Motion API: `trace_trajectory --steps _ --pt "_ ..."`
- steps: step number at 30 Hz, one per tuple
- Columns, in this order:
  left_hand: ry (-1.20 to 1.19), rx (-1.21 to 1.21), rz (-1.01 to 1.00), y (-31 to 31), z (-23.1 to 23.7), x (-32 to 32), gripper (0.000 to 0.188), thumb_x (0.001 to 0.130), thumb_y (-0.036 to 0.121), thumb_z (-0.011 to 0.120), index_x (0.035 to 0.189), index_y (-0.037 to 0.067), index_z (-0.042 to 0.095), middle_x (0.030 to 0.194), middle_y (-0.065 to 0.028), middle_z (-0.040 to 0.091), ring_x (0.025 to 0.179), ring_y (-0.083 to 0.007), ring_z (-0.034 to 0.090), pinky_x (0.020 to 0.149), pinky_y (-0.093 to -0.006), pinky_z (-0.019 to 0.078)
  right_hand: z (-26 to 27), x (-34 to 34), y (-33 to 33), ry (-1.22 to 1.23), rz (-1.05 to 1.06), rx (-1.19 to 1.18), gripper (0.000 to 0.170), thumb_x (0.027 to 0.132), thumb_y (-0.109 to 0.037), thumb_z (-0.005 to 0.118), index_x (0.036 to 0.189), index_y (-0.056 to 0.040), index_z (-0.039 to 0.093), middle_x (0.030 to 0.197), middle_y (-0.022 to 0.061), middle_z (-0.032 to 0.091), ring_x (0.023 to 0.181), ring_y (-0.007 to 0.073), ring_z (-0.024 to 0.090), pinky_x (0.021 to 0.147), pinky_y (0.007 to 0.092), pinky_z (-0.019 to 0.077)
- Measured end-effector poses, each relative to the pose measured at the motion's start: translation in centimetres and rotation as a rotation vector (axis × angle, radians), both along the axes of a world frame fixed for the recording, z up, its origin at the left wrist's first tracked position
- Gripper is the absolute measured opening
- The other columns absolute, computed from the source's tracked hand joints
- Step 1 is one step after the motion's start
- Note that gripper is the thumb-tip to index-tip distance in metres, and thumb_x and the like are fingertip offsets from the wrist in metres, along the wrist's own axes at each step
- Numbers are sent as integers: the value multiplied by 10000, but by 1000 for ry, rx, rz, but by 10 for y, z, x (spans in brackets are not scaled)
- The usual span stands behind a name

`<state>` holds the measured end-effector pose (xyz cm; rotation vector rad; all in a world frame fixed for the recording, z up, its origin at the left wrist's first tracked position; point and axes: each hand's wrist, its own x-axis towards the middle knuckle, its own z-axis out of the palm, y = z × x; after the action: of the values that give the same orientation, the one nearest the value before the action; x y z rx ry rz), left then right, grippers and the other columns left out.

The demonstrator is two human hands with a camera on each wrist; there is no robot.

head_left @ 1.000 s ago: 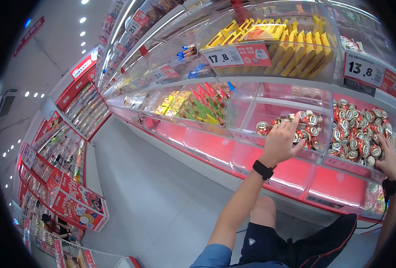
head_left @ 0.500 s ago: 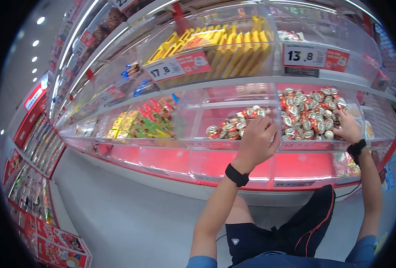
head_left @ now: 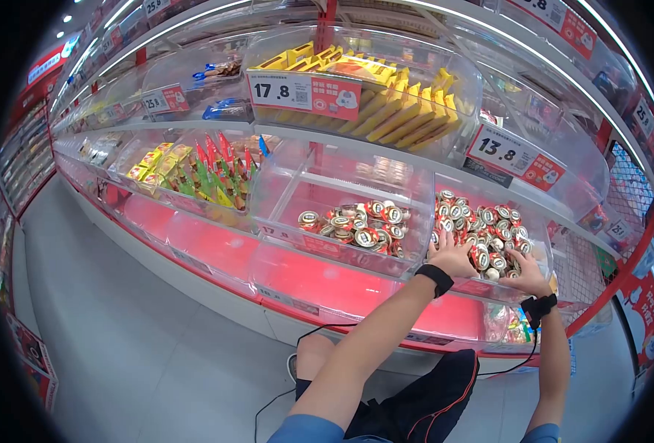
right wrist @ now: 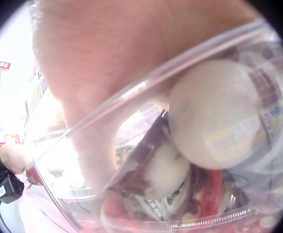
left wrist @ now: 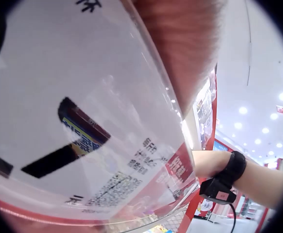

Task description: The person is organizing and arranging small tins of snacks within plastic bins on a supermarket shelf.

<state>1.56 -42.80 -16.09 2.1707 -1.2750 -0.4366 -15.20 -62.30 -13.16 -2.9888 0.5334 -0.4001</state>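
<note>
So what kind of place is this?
Likely a snack shop: clear bins of packaged goods line the shelves, with price tags such as 17.8 and 13.8, and an aisle floor runs alongside.

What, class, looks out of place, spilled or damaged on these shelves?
Nothing looks spilled or damaged. Slightly untidy: in the upper bin tagged 17.8, a yellow packet lies flat across the leaning yellow packets. Below, the round-lidded packets sit jumbled rather than in rows.
</note>
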Motion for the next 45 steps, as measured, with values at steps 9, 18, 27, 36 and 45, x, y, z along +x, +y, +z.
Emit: trace_trajectory --steps 9,18,27,36,45 --pt "102 8 207 2 3 -3 1013 559 553 797 1324 4 425 1493 -354 13 1350 -531 178 1061 -574 245 0 3 11 -210 202 177 595 574 -188 776 1127 -101 574 1066 137 566 1014 320 553 904 383 443" --pt "-63 49 248 -2 -1 -6 958 580 601 745 1290 13 485 1448 -350 214 1248 -521 340 1041 -567 284 -1 6 17 -417 225 64 597 611 -59 709 1178 -68 522 1015 134 538 957 319 556 848 382 452" --pt "-71 -6 280 -5 -7 -9 895 570 585 761 1232 24 539 1402 -370 268 1259 -576 299 1045 -571 266 -5 10 12 -565 126 -205 618 673 -3 682 1257 -121 518 1116 180 528 991 370 551 844 424 459" --pt "-119 72 261 0 4 -9 895 592 606 742 1257 48 525 1412 -362 248 1246 -582 306 1011 -592 290 -11 -1 4 -541 298 -475 625 666 21 692 1257 -121 544 1181 157 500 936 316 581 741 411 492" --pt "-80 175 248 -2 12 -10 958 671 636 642 1383 43 398 1479 -339 158 1328 -594 155 1047 -646 190 27 -8 29 -555 540 -629 478 649 -9 728 1109 -100 633 1111 152 528 958 328 588 688 399 512"
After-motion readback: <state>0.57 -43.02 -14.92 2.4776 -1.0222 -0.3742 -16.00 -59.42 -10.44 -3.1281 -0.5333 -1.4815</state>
